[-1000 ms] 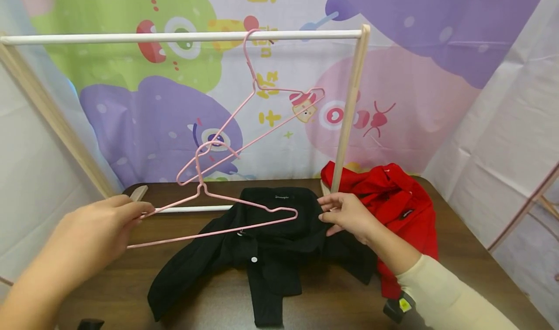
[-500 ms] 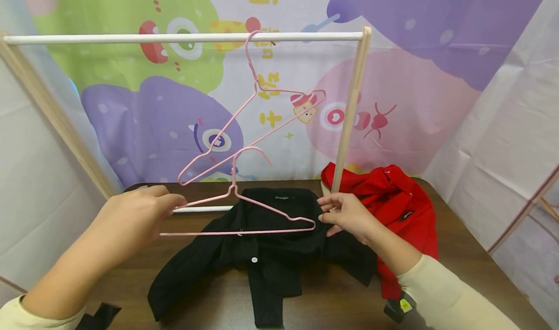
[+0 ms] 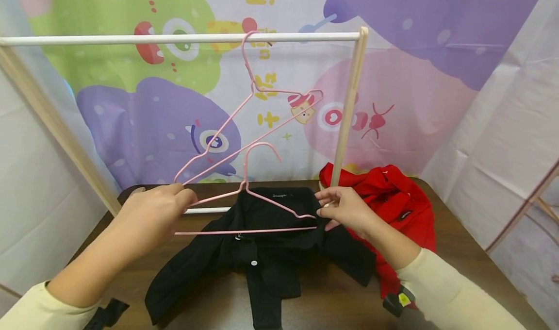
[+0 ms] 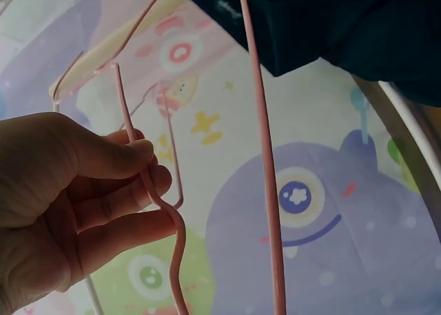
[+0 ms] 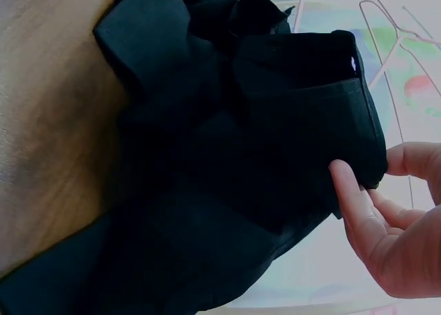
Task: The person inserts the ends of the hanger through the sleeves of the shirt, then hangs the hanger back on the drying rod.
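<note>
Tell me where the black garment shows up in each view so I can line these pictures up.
Head: black garment at lower centre on the table, its edge pinched by the right hand.
Left wrist: black garment across the upper right, cut off by the frame.
Right wrist: black garment over most of the left and centre.
Shared landmark: pink hanger wire, visible in all three.

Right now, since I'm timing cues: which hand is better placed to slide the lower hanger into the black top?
Probably the left hand: it pinches the lower pink hanger; the right hand holds the black top's edge.
</note>
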A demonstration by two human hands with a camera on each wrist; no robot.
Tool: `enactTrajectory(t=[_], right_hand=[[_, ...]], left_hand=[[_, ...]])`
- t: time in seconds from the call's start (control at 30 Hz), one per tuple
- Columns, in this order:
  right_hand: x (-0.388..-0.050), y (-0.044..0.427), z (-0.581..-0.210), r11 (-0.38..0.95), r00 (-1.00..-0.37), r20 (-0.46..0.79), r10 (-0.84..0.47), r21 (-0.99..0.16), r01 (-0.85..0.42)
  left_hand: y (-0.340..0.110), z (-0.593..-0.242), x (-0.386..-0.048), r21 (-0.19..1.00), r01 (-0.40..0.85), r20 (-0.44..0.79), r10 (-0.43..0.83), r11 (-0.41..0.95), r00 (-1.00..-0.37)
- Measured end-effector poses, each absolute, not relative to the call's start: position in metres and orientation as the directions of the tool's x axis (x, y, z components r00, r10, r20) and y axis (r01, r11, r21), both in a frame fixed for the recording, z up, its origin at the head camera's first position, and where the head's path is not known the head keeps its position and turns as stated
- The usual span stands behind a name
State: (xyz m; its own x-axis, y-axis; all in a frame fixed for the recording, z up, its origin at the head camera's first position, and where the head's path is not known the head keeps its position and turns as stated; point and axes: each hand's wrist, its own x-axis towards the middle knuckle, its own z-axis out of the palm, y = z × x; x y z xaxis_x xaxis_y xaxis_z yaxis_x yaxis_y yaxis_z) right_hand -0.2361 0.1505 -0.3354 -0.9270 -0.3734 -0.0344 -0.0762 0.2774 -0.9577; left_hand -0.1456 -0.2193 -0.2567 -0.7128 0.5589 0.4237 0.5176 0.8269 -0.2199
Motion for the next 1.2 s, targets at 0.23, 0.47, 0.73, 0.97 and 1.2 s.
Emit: enactTrajectory(t=[0.23,0.47,0.73,0.97,1.2], right_hand=[[-0.238,0.146,-0.326,0.317,-0.925,0.0,-0.38,-0.94,-0.13],[-0.236,0.145,-0.32,0.354,-0.921,0.04,-0.388,-0.916,-0.189],[-0.232,0.139,-0.313,0.402,-0.91,0.07,-0.41,-0.881,-0.249],[-0.228,0.133,-0.311,0.428,-0.898,0.112,-0.426,-0.849,-0.309],[-0.224,0.127,-0.308,0.464,-0.892,0.145,-0.427,-0.812,-0.354]], left_hand=[[-0.214,-0.269,-0.149,-0.18,0.575,0.401,0.593,0.798,-0.698],[-0.209,-0.284,-0.154,-0.092,0.586,0.426,0.564,0.805,-0.708],[-0.199,-0.299,-0.162,-0.038,0.566,0.461,0.517,0.823,-0.721],[-0.19,-0.311,-0.172,-0.019,0.591,0.475,0.528,0.806,-0.704],[-0.182,-0.317,-0.18,0.003,0.6,0.485,0.523,0.8,-0.7]])
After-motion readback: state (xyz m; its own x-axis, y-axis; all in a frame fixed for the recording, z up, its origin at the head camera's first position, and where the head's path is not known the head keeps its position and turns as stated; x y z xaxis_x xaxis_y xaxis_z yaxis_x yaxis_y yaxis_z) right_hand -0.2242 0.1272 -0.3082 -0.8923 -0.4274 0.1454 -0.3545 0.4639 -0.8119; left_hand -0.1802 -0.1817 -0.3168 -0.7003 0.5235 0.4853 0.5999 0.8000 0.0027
